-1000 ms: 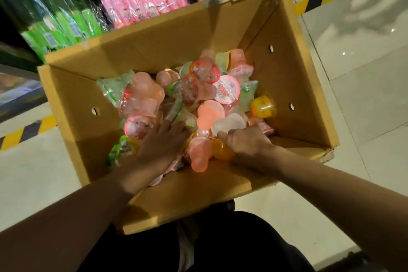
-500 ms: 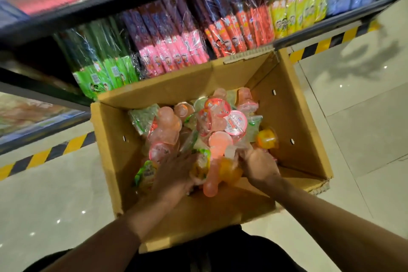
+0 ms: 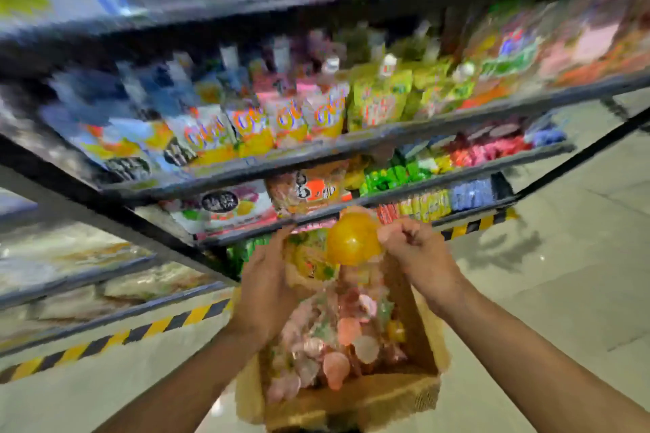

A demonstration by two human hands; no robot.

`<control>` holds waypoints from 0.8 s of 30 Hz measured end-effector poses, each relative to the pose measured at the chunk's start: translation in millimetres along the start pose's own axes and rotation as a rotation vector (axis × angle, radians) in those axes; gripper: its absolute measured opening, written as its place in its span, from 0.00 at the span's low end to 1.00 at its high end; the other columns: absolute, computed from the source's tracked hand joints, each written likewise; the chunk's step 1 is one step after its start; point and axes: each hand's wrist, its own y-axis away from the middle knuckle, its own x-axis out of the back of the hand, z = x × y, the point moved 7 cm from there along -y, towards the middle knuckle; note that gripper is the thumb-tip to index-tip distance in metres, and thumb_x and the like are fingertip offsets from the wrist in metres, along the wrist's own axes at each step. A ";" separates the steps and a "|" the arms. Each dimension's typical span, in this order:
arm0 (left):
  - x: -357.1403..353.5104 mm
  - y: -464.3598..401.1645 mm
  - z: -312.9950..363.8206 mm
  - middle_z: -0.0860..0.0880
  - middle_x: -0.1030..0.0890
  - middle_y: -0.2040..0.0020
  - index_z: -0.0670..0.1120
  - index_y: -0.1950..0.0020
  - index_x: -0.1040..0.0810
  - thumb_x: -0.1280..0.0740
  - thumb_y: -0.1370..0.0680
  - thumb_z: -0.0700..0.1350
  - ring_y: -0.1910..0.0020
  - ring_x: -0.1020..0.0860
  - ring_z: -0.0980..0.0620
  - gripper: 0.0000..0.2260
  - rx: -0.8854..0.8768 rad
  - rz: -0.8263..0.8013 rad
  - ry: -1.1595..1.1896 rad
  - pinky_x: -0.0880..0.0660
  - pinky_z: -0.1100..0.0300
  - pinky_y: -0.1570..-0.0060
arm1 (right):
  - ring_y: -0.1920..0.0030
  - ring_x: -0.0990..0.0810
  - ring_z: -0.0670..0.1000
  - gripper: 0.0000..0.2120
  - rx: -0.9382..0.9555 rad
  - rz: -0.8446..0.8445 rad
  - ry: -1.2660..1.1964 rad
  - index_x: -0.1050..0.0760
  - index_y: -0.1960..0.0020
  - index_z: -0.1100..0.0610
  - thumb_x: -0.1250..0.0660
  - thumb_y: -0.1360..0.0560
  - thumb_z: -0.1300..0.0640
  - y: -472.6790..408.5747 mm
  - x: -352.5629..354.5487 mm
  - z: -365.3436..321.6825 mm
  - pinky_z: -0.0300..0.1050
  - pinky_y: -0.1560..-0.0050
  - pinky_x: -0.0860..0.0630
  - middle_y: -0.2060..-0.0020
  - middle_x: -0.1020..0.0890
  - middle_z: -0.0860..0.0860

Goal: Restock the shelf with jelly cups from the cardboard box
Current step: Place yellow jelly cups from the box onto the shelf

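Right hand (image 3: 415, 250) grip: fingers curled, pinching the edge of an orange jelly cup (image 3: 353, 239), raised above the box at the level of the lowest shelf edges. Left hand (image 3: 267, 278) grip: fingers fairly straight, palm facing in, pressed against the left side of a yellowish packet or bunch of jelly (image 3: 309, 258) that sits between the two hands, just left of and below the orange cup; frame too blurred to tell if the fingers wrap it. Both forearms reach in from the bottom corners.

Below the hands: open cardboard box (image 3: 355, 397) on the floor, full of loose jelly cups (image 3: 337, 337), mostly pink and peach, some green, one yellow at the right side. Box near wall faces the camera, far side tucked toward the shelf base.

Behind: shelf unit (image 3: 351, 148) with several tiers, dark rails, heavily motion-blurred. Middle tier holds yellow-orange pouches (image 3: 253, 126) and green ones further right; lower tiers hold bagged snacks, green, red, yellow and blue small packs. Black-and-yellow hazard stripe (image 3: 140, 330) runs along the shelf base on the left and shows again right of the hands. Pale tiled floor (image 3: 562, 274) to the right
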 end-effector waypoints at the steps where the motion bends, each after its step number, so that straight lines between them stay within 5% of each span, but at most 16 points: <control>1: 28.7 -1.4 28.8 0.60 0.27 0.46 0.51 0.27 0.33 0.16 0.39 0.51 0.40 0.26 0.55 0.45 -0.027 0.050 0.035 0.28 0.63 0.43 | 0.64 0.26 0.50 0.12 0.033 -0.001 -0.027 0.24 0.60 0.66 0.30 0.23 0.58 2.9 4.6 -41.1 0.41 0.62 0.28 0.66 0.25 0.55; 4: 106.3 4.7 106.9 0.69 0.29 0.47 0.60 0.31 0.32 0.16 0.39 0.48 0.46 0.29 0.77 0.42 -0.092 0.155 0.131 0.33 0.79 0.51 | 0.65 0.25 0.50 0.09 0.112 -0.026 -0.119 0.24 0.60 0.61 0.32 0.21 0.62 17.2 15.4 -151.9 0.42 0.61 0.28 0.67 0.23 0.55; 6: 150.3 12.4 147.0 0.71 0.27 0.46 0.70 0.35 0.33 0.16 0.40 0.55 0.43 0.27 0.69 0.40 -0.148 0.217 0.132 0.30 0.74 0.47 | 0.68 0.25 0.48 0.10 0.181 -0.032 -0.145 0.24 0.61 0.61 0.33 0.20 0.63 27.6 21.5 -219.7 0.40 0.64 0.27 0.69 0.23 0.54; 8: 188.6 17.6 179.0 0.64 0.26 0.38 0.69 0.33 0.34 0.21 0.49 0.72 0.38 0.25 0.56 0.46 -0.124 0.233 0.191 0.25 0.58 0.39 | 0.68 0.24 0.46 0.10 0.281 -0.026 -0.124 0.23 0.61 0.61 0.33 0.21 0.63 40.8 26.9 -285.9 0.40 0.65 0.25 0.70 0.22 0.53; 11: 237.6 28.7 222.4 0.58 0.26 0.36 0.72 0.35 0.36 0.30 0.56 0.81 0.37 0.24 0.55 0.50 -0.136 0.269 0.245 0.24 0.50 0.38 | 0.68 0.25 0.45 0.09 0.450 -0.007 -0.058 0.22 0.60 0.60 0.32 0.21 0.61 63.1 34.7 -375.1 0.38 0.65 0.28 0.70 0.22 0.53; 14: 284.5 46.1 269.6 0.60 0.22 0.39 0.78 0.40 0.35 0.24 0.51 0.76 0.39 0.22 0.57 0.41 -0.231 0.357 0.251 0.24 0.50 0.38 | 0.67 0.24 0.45 0.08 0.641 -0.013 0.002 0.21 0.60 0.58 0.31 0.22 0.62 89.4 37.4 -453.0 0.39 0.63 0.29 0.69 0.20 0.54; 18: 337.8 57.9 313.9 0.58 0.21 0.39 0.68 0.34 0.33 0.21 0.44 0.68 0.40 0.21 0.56 0.41 -0.279 0.427 0.177 0.24 0.49 0.39 | 0.62 0.20 0.42 0.08 0.890 -0.005 0.148 0.19 0.60 0.53 0.30 0.23 0.61 117.3 29.2 -530.5 0.40 0.58 0.25 0.65 0.17 0.44; 24: 390.5 75.0 358.6 0.62 0.19 0.45 0.68 0.40 0.29 0.22 0.41 0.63 0.44 0.21 0.58 0.32 -0.348 0.480 0.149 0.22 0.50 0.44 | 0.57 0.18 0.43 0.04 1.136 0.008 0.273 0.17 0.52 0.51 0.31 0.21 0.57 136.7 8.2 -592.0 0.51 0.56 0.22 0.59 0.16 0.42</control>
